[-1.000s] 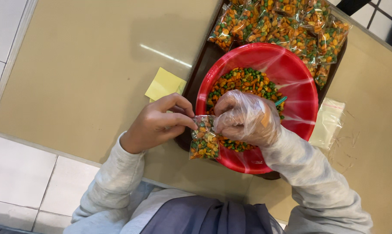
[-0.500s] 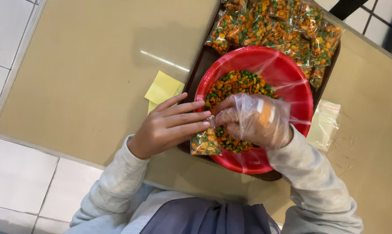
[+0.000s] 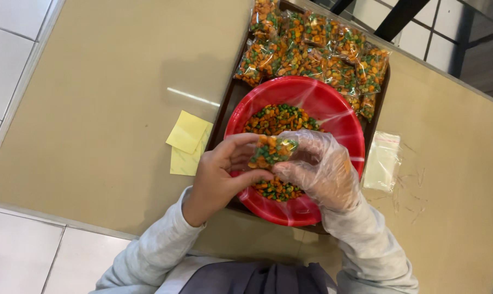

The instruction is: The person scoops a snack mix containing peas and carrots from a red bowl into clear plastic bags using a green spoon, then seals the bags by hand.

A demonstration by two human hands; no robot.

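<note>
You are looking down on a tan desk (image 3: 110,109) with a smooth top that carries a streak of reflected light. Pale floor tiles (image 3: 17,32) run along its left and near edges, and more tiles with dark frame legs (image 3: 399,19) show past its far right corner.

A dark brown tray (image 3: 224,111) sits on the far middle of the desk. At the tray's far end lies a heap of small filled clear bags (image 3: 317,51) of orange, green and yellow pieces. On its near end stands a red bowl (image 3: 333,103) holding loose pieces of the same mix (image 3: 279,117). Two yellow sticky notes (image 3: 189,141) lie on the desk just beside the tray's left edge. A flat stack of empty clear bags (image 3: 382,160) lies just beside its right edge.

Your left hand (image 3: 224,174) is bare and curled narrow, thumb and fingers pinched on the left side of a small filled bag (image 3: 272,151). Your right hand (image 3: 325,169) wears a loose clear plastic glove, and its fingers close on the same bag's right side. The bag is held between both hands above the near half of the bowl, just over the loose mix. Both sleeves (image 3: 159,245) are light grey.
</note>
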